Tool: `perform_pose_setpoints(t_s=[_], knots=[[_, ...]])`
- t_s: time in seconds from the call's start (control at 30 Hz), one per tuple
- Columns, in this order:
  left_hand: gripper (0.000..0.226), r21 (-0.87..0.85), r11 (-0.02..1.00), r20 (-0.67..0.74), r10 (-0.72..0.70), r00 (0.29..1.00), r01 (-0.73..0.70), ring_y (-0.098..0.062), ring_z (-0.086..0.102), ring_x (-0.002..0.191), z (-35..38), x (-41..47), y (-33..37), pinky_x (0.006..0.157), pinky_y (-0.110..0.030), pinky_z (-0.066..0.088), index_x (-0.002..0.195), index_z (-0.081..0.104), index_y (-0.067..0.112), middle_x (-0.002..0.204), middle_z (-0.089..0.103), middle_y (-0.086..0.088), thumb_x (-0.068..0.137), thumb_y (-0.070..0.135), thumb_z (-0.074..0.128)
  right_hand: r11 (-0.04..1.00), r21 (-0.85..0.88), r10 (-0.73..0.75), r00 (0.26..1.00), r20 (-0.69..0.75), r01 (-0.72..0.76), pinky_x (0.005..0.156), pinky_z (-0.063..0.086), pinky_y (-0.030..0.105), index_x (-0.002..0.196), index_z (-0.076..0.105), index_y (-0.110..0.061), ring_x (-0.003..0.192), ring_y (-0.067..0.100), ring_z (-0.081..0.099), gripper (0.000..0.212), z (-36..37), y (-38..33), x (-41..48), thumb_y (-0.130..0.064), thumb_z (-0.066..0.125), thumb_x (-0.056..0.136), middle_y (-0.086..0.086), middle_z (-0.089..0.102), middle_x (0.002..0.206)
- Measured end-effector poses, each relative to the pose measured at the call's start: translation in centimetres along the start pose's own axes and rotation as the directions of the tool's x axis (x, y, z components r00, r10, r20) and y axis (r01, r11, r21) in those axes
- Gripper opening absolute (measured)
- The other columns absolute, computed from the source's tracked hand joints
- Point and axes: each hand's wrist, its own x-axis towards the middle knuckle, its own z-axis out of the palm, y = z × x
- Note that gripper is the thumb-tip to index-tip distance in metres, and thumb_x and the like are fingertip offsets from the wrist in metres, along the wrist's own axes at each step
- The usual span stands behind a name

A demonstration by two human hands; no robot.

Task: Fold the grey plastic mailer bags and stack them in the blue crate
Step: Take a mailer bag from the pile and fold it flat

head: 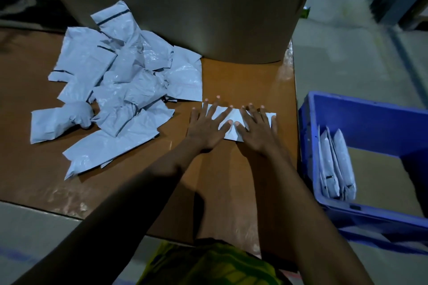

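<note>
A folded grey mailer bag point(234, 114) lies flat on the brown cardboard surface point(243, 78). My left hand point(206, 126) presses on its left part with fingers spread. My right hand point(258, 128) presses on its right part, palm down, fingers apart. A loose heap of several crumpled grey mailer bags point(120, 90) sits to the left. The blue crate point(370, 118) stands on the floor at the right, with a few folded bags point(335, 164) standing upright against its left wall.
A large cardboard box point(180, 7) rises behind the work area, touching the heap. The brown surface ends at its right edge beside the crate. Grey concrete floor point(335, 53) lies beyond. My green-patterned clothing point(208, 264) shows at the bottom.
</note>
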Motion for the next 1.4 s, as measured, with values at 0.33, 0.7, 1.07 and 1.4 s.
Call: perform_pose_setpoints(t_s=[0.33, 0.7, 1.07, 1.4], knots=[[0.076, -0.718, 0.671, -0.052, -0.317, 0.947, 0.185, -0.032, 0.039, 0.14, -3.2, -5.3, 1.3, 0.117, -0.047, 0.039, 0.144, 0.052, 0.024, 0.149, 0.029, -0.01, 0.068, 0.022, 0.05, 0.894, 0.438, 0.234, 0.933, -0.275, -0.095, 0.113, 0.036, 0.041, 0.149, 0.044, -0.04, 0.136, 0.019, 0.03, 0.066, -0.1, 2.0, -7.6, -0.019, 0.068, 0.091, 0.004, 0.04, 0.144], [0.046, -0.94, 0.338, -0.206, -0.431, 0.878, -0.055, -0.008, 0.056, 0.071, -7.3, -2.6, -1.2, 0.072, -0.027, 0.052, 0.118, 0.069, 0.034, 0.079, 0.058, 0.013, 0.081, 0.011, 0.083, 0.759, 0.632, 0.287, 0.792, -0.539, 0.156, 0.082, 0.043, 0.022, 0.121, 0.062, -0.032, 0.101, 0.012, 0.056, 0.027, -7.1, 1.8, -5.2, -0.018, 0.067, 0.098, -0.015, 0.06, 0.102], [0.05, -0.231, 0.972, -0.277, -0.102, 0.955, 0.036, -0.033, 0.033, 0.148, -0.5, -3.4, 0.1, 0.121, -0.052, 0.027, 0.138, 0.062, 0.018, 0.155, 0.047, -0.012, 0.104, 0.049, 0.042, 0.993, 0.115, 0.057, 0.917, -0.394, -0.013, 0.113, 0.033, 0.047, 0.14, 0.058, -0.022, 0.142, 0.03, 0.037, 0.042, -0.3, 2.9, -3.1, -0.042, 0.053, 0.103, 0.008, 0.044, 0.156], [0.054, 0.008, 0.988, -0.381, 0.148, 0.913, -0.156, -0.032, 0.015, 0.158, 4.4, -4.8, 2.4, 0.127, -0.054, 0.017, 0.159, 0.036, 0.016, 0.168, 0.027, -0.007, 0.108, 0.031, 0.043, 0.998, -0.065, -0.009, 0.918, -0.396, -0.019, 0.126, 0.014, 0.052, 0.159, 0.037, -0.034, 0.158, 0.022, 0.015, 0.051, 3.8, 0.5, -4.4, -0.045, 0.035, 0.109, 0.0, 0.03, 0.168]])
